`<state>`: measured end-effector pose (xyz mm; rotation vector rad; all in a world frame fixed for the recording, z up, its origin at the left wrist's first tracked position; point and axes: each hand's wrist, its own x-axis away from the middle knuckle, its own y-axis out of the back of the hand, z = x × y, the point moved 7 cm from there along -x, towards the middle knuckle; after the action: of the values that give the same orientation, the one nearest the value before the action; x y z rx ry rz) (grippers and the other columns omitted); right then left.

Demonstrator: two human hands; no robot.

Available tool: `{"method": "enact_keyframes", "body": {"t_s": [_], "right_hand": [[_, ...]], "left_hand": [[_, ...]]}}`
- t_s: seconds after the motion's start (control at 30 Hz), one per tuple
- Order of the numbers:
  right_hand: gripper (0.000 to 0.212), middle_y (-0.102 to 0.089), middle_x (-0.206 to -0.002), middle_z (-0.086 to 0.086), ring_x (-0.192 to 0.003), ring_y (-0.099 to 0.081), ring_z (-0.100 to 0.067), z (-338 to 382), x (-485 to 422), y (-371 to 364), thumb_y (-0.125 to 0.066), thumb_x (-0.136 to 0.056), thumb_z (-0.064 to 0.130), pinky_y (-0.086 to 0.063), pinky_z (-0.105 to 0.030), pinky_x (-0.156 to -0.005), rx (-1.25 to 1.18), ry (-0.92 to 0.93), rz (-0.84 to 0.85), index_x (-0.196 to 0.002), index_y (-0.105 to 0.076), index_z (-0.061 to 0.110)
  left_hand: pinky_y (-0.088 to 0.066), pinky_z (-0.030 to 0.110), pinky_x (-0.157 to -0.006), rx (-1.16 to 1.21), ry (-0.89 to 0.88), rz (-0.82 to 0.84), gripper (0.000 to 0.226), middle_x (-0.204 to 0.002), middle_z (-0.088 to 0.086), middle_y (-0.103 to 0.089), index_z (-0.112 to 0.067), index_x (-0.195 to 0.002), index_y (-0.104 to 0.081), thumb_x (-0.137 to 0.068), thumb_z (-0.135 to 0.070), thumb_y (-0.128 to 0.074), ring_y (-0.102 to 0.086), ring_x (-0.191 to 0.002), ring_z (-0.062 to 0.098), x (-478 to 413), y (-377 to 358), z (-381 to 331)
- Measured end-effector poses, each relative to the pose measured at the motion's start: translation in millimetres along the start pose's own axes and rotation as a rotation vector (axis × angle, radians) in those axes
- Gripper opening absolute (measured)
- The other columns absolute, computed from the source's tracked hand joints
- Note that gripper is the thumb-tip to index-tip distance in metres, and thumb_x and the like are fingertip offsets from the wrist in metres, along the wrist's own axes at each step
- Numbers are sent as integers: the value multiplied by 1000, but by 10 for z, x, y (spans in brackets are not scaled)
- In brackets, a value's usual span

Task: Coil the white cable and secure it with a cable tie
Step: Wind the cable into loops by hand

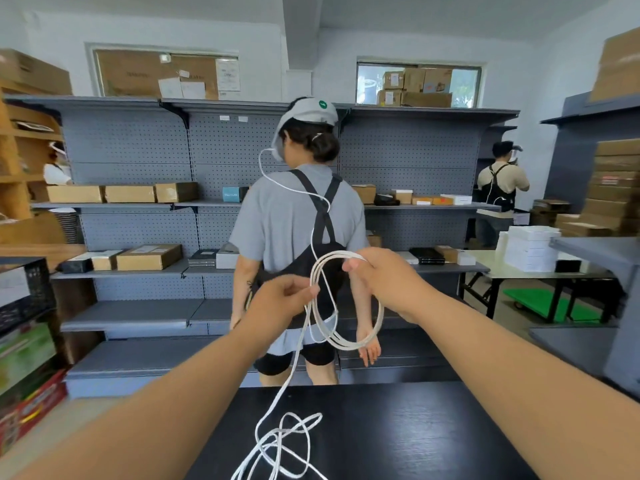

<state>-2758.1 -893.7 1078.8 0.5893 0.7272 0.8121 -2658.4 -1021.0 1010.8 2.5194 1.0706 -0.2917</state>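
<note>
White cable: partly coiled, held up in the air over the near edge of the black table. The finished turns hang as an oval from the right hand, whose fingers are curled round the top of the bundle. The left hand, just beside it, pinches the single feeding strand between thumb and fingertips. From that pinch the strand drops to the table, where the rest of the cable lies loosely tangled. Judgement: coiling is under way, with a good share of the length not yet taken up. To do it well, let the strand slide through the left pinch, lay each new turn the same size as those already hanging, and pass it under the right fingers without loosening them. Lift the strand clear of the tangle slowly, or a crossing may pull into a knot. Counts: one cable; roughly three or four turns in the bundle, though they overlap too much for an exact figure; two hands, both on the cable; no cable tie in view. Beyond: one person standing close behind the table, back turned, in front of the grey shelves with cardboard boxes; a second person far right.
</note>
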Motion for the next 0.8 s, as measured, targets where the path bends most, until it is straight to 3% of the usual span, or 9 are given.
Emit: {"method": "enact_keyframes", "body": {"t_s": [0.07, 0.1, 0.2, 0.27, 0.33, 0.43, 0.57, 0.67, 0.8], "right_hand": [[26, -54, -87, -6, -75, -49, -17, -50, -11, 59, -39, -98, 20, -43, -31, -71, -125, -31, -45, -101, -63, 11], [26, -53, -83, -3, -73, -48, -16, -69, -18, 88, -39, -97, 20, -44, -31, -72, -162, -45, -70, -100, -63, 12], [26, -48, -72, 5, -69, -46, -11, -81, -28, 151, -39, -98, 18, -46, -29, -74, -244, -45, -130, -101, -63, 10], [27, -46, -69, 6, -64, -43, -8, -73, -27, 160, -36, -99, 16, -43, -21, -63, -320, -43, -146, -101, -62, 9], [27, -45, -68, 6, -65, -44, -9, -67, -35, 164, -35, -100, 17, -43, -22, -64, -356, -40, -165, -100, -62, 10], [26, -45, -70, 5, -69, -46, -12, -83, -56, 186, -36, -99, 19, -46, -27, -71, -385, -41, -207, -98, -62, 14], [26, -46, -72, 7, -67, -45, -8, -173, -63, 242, -36, -99, 17, -45, -20, -64, -434, -75, -300, -98, -62, 14], [28, -45, -72, 5, -67, -45, -10, -295, -72, 233, -35, -99, 21, -46, -24, -68, -476, -120, -352, -102, -62, 15], [25, -42, -68, 2, -63, -43, -11, -444, -55, 180, -36, -99, 21, -47, -30, -74, -588, -178, -443, -97, -61, 16]], "left_hand": [[-52, 42, -95, 69, 47, 9, 9, -97, 5, -73, -22, -91, -71, -87, -27, -65, -67, -100, 23, 73, -64, 148], [-53, 36, -93, 101, 68, 17, 10, -97, 4, -74, -22, -91, -71, -89, -25, -61, -67, -100, 21, 107, -108, 200], [-52, 14, -72, 196, 135, 65, 23, -79, -8, -74, -19, -87, -68, -97, -24, -47, -68, -83, 2, 244, -274, 256], [-49, 21, -84, 253, 193, 90, 29, -91, -8, -74, -17, -98, -68, -97, -34, -44, -68, -90, 3, 280, -373, 333], [-45, 27, -93, 312, 257, 85, 36, -107, -4, -72, -18, -110, -65, -96, -42, -42, -65, -102, 9, 299, -428, 393], [-41, 31, -98, 411, 322, 83, 38, -109, -2, -72, -19, -112, -63, -96, -45, -40, -65, -104, 11, 289, -503, 424], [-40, 30, -99, 476, 287, 93, 29, -109, -1, -70, -17, -112, -59, -99, -34, -40, -63, -104, 9, 240, -515, 317], [-44, 27, -92, 477, 187, 30, 19, -94, -2, -71, -18, -100, -63, -98, -18, -45, -64, -93, 9, 195, -441, 191], [-41, 48, -102, 380, 71, -23, 36, -70, -6, -68, -22, -71, -72, -96, -14, -48, -59, -88, 21, 126, -333, 76]]}}
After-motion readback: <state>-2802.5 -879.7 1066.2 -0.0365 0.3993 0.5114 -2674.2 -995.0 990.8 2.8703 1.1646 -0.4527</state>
